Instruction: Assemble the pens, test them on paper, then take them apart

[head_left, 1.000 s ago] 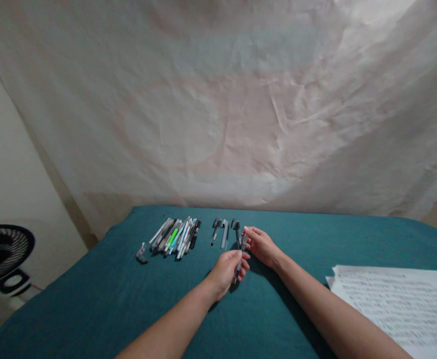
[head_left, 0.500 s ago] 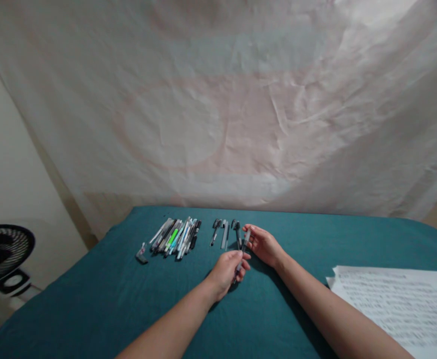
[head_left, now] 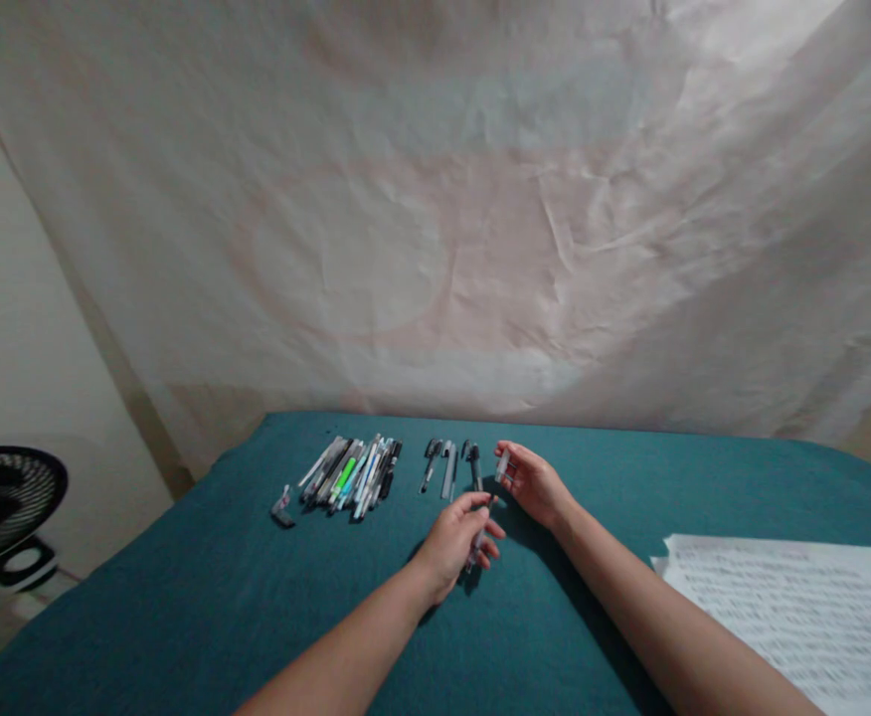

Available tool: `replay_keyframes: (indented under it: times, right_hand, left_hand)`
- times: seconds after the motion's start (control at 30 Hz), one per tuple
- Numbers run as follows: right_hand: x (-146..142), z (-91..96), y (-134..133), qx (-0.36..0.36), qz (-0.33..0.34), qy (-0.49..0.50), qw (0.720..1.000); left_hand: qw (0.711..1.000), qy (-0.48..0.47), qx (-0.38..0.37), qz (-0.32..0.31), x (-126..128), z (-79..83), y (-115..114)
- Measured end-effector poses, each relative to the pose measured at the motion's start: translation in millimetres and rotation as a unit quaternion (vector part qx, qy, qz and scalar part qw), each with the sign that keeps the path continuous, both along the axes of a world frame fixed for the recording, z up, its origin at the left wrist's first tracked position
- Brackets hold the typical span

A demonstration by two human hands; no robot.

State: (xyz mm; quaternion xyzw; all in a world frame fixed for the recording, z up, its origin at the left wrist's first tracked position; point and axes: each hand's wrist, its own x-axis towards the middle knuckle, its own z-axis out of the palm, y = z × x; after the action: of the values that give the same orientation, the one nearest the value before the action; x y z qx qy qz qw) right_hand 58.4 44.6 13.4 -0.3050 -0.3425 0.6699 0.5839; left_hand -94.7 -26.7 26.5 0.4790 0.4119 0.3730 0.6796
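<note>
Hands: left [head_left: 456,537] pen [head_left: 478,544], right [head_left: 534,484] cap [head_left: 502,464]

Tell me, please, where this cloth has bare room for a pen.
Bare cloth lies left of the left hand, nearer than the pen pile, and beyond the papers, right of the right hand. Crowded: the pile, the pen row and the hands holding pen and cap.

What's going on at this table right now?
A person works with bare hands at a teal-covered table. The left hand grips a pen body low over the cloth, while the right hand pinches a small clear cap, held apart from it. A pile of pens and a short row of pens lie beyond; printed sheets lie right.
</note>
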Motion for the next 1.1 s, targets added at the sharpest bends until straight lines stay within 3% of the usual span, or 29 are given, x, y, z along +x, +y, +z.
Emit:
replay_keyframes:
  times: [0.2,0.3,0.43,0.57,0.7,0.9,1.0,1.1]
  right_hand:
    - [17,5.0,17,-0.001,-0.067,-0.021,0.998]
    - [25,2.2,30,0.012,-0.126,-0.118,0.985]
    - [23,-4.5,47,0.014,-0.125,-0.240,0.963]
    - [8,-12.4,69,0.015,-0.118,-0.366,0.923]
    - [-2,-16.0,91,0.028,-0.112,-0.490,0.864]
    - [-5,-11.8,102,0.033,-0.112,-0.611,0.783]
    - [-8,-9.1,99,0.036,-0.116,-0.636,0.762]
    - [-9,-7.0,95,0.034,-0.123,-0.636,0.761]
  left_hand:
    - [0.999,-0.002,0.026,-0.034,-1,-3.5,0]
    - [0.998,-0.001,0.038,-0.043,-2,-6.3,1]
    - [0.998,-0.008,0.042,-0.037,-1,-8.6,1]
    - [0.999,-0.020,0.038,-0.022,-1,-9.9,2]
    - [0.999,-0.026,0.034,-0.010,-2,-11.1,3]
    - [0.999,-0.039,0.029,-0.004,-2,-12.2,5]
    - [0.999,-0.042,0.024,-0.001,-2,-12.0,6]
    - [0.999,-0.042,0.021,0.002,-2,-11.5,5]
